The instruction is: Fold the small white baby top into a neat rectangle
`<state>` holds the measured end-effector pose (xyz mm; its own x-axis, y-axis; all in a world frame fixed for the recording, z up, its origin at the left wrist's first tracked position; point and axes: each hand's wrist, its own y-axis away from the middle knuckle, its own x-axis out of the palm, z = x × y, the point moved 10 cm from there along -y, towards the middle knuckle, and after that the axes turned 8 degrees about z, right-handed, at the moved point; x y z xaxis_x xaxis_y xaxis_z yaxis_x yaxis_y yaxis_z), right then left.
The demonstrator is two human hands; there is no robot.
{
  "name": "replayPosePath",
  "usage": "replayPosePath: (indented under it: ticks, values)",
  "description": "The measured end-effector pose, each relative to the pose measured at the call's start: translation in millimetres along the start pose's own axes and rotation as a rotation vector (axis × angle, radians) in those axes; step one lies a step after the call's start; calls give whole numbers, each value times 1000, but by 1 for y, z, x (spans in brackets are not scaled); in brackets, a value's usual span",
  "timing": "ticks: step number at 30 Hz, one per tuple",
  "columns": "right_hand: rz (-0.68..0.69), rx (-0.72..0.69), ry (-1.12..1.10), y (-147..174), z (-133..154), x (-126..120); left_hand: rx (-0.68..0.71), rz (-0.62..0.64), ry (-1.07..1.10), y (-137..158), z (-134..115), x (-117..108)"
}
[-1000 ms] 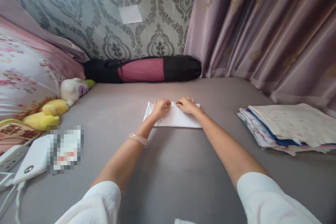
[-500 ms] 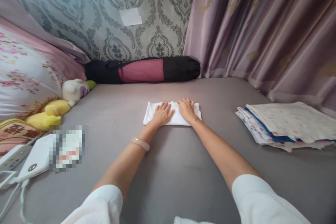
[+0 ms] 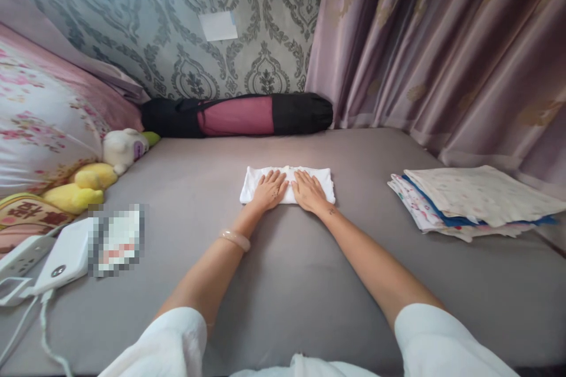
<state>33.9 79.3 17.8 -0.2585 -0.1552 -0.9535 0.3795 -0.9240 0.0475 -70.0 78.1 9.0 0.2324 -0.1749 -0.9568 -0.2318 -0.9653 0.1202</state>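
1. Flat, bed-like surface covered in smooth grey fabric (image 3: 292,283).
2. Oblong folded white cloth (image 3: 289,196), lying flat at centre.
3. Stack of folded fabric pieces (image 3: 477,197), right side: speckled cream uppermost, blue and printed white beneath.
4. Long cylindrical black fabric bag with pink middle panel (image 3: 239,116), along the far edge.
5. White plush toy (image 3: 121,150) and yellow plush toy (image 3: 77,191), left side.
6. White plastic power strip (image 3: 26,254), left edge; white rectangular device (image 3: 66,256) just beside it.
7. Pixelated flat item (image 3: 120,241), unidentifiable, next to the device.

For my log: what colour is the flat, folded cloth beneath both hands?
The folded rectangular cloth is white, seen in the head view.
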Motion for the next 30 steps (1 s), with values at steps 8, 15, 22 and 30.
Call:
replayPosePath:
  ticks: [8, 15, 22, 30]
  values:
    - [-8, 106, 61, 3, -17, -2, -81, -4, -38, 6, 15, -6]
    - [21, 115, 84, 6, -29, -3, -134, -46, -106, 19, 44, -13]
    - [-48, 264, 79, 17, -70, -13, -224, -68, 15, 23, 68, -11]
    - [-22, 275, 61, 17, -75, -9, -240, -78, 52, 22, 72, -12]
